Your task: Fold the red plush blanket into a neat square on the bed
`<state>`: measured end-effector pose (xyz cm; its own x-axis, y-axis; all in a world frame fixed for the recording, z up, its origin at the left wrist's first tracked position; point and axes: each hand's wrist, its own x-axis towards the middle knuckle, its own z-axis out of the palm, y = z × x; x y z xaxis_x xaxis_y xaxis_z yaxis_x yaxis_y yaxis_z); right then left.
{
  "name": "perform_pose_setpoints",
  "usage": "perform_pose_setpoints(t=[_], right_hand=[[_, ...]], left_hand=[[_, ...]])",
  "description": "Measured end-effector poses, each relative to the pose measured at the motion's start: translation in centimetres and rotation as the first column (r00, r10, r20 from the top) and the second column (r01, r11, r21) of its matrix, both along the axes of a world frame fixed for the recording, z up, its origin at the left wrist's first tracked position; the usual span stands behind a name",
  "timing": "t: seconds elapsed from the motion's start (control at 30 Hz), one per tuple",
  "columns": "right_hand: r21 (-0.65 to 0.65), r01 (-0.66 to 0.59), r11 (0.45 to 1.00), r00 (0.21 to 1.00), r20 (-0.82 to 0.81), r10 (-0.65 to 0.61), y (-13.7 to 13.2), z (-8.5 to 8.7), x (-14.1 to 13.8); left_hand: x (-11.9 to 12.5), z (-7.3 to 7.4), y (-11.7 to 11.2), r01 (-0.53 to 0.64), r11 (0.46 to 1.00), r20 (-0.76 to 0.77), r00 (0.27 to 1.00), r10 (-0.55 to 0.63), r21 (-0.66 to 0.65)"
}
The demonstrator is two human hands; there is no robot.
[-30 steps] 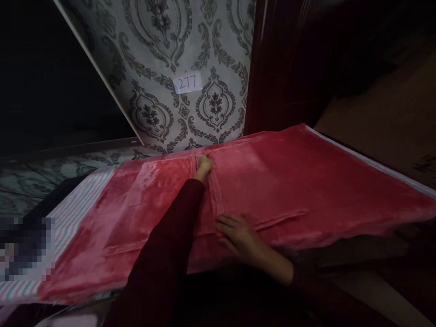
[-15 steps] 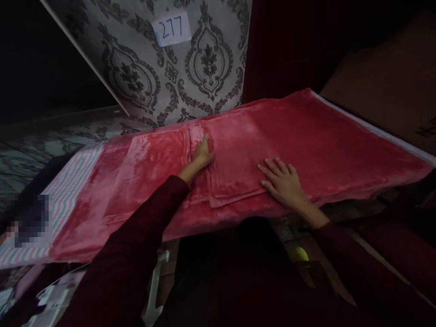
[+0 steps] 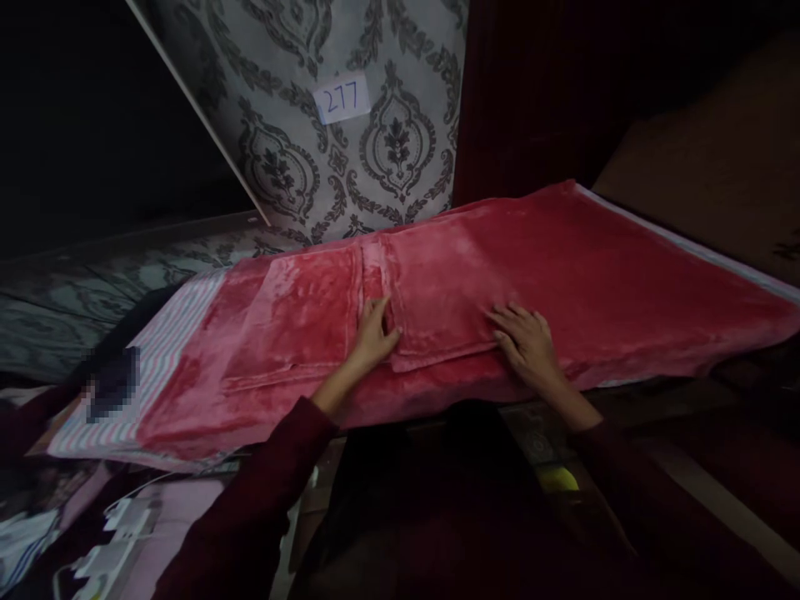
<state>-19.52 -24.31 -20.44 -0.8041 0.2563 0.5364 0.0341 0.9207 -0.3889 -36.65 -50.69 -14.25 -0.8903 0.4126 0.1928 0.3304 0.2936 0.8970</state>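
A folded red plush cloth point(image 3: 443, 275) lies on a larger red plush blanket point(image 3: 600, 267) that covers a long surface. My left hand point(image 3: 373, 337) rests at the left edge of the folded cloth, thumb and forefinger curved and apart, touching the edge. To its left sits another folded red piece point(image 3: 300, 304), with a narrow gap between the two. My right hand point(image 3: 525, 342) lies fairly flat over the lower right part of the folded cloth, its fingertips pointing left and nothing in its grasp.
Striped pale cloth point(image 3: 181, 342) runs along the blanket's left end, where a dark pixelated patch point(image 3: 116, 383) covers something. Patterned wallpaper with a paper marked 277 point(image 3: 342, 97) rises behind. A white power strip point(image 3: 118, 537) is at lower left, and a yellow round object point(image 3: 558, 479) below the right forearm.
My left hand has slid down along the cloth's edge toward me, its thumb and forefinger now bent. My right hand stays on the cloth, fingers closer together. The camera view has tilted slightly.
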Motion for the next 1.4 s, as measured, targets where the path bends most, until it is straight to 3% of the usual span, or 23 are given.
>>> perform_pose_setpoints(t=[0.1, 0.2, 0.3, 0.43, 0.53, 0.63, 0.7, 0.77, 0.83, 0.9, 0.97, 1.07, 1.13, 1.2, 1.3, 1.4], right_hand=[[-0.048, -0.085, 0.995, 0.995, -0.056, 0.082, -0.1, 0.9, -0.4], [-0.055, -0.248, 0.967, 0.969, -0.024, 0.247, 0.2, 1.7, -1.0], [-0.057, -0.335, 0.940, 0.936, 0.090, 0.339, 0.6, 2.1, -1.5], [-0.031, -0.346, 0.938, 0.915, 0.211, 0.345, 0.6, 2.2, -1.6], [-0.048, -0.361, 0.931, 0.908, 0.208, 0.362, 0.8, 2.4, -2.0], [-0.114, -0.374, 0.920, 0.899, 0.198, 0.390, 2.3, 3.2, -3.6], [-0.170, -0.299, 0.939, 0.926, 0.187, 0.328, 3.9, 4.4, -5.3], [-0.198, -0.152, 0.968, 0.980, 0.100, 0.174, 5.3, 5.8, -6.9], [-0.160, 0.005, 0.987, 0.996, -0.086, -0.019, 6.0, 6.9, -7.6], [-0.072, 0.068, 0.995, 0.960, -0.267, -0.085, 5.5, 7.0, -6.8], [0.017, -0.036, 0.999, 0.952, -0.304, 0.039, 4.2, 6.0, -4.8], [0.069, -0.304, 0.950, 0.936, -0.165, 0.312, 2.2, 3.5, -1.2], [0.111, -0.360, 0.926, 0.926, -0.078, 0.370, 1.6, 2.1, 0.5], [0.147, -0.348, 0.926, 0.935, -0.021, 0.354, 1.7, 1.2, 1.2], [0.145, -0.295, 0.944, 0.953, -0.024, 0.302, 2.3, 0.8, 0.9], [0.110, -0.265, 0.958, 0.959, -0.071, 0.273, 2.6, 0.7, 0.1]], left_hand=[[1.8, 0.2, -1.4, 0.137, 0.968, -0.208, 0.961, -0.181, -0.210], [2.1, 0.5, -1.7, 0.220, 0.916, -0.225, 0.926, -0.304, -0.335], [2.1, 1.1, -1.5, 0.303, 0.895, -0.148, 0.919, -0.365, -0.326], [2.4, 1.8, -1.4, 0.384, 0.883, -0.062, 0.908, -0.414, -0.271], [2.0, 2.3, -1.3, 0.387, 0.886, -0.044, 0.911, -0.410, -0.255], [0.0, 3.1, 0.1, 0.387, 0.891, 0.006, 0.918, -0.397, -0.236], [-2.2, 4.0, 2.0, 0.354, 0.904, -0.030, 0.928, -0.372, -0.240], [-4.5, 4.8, 4.1, 0.268, 0.943, -0.158, 0.941, -0.300, -0.196], [-6.1, 5.3, 5.3, 0.174, 0.978, -0.332, 0.921, -0.203, -0.117], [-6.3, 5.1, 5.0, 0.151, 0.979, -0.466, 0.862, -0.199, -0.138], [-5.0, 4.2, 2.9, 0.208, 0.928, -0.506, 0.790, -0.346, -0.309], [-1.4, 2.6, -1.7, 0.319, 0.721, -0.387, 0.675, -0.629, -0.616], [0.7, 2.0, -4.3, 0.341, 0.625, -0.318, 0.635, -0.704, -0.702], [1.8, 1.7, -5.5, 0.350, 0.595, -0.297, 0.620, -0.726, -0.723], [1.8, 1.3, -5.0, 0.361, 0.650, -0.337, 0.632, -0.698, -0.668], [1.1, 0.8, -3.3, 0.352, 0.781, -0.380, 0.723, -0.577, -0.516]])
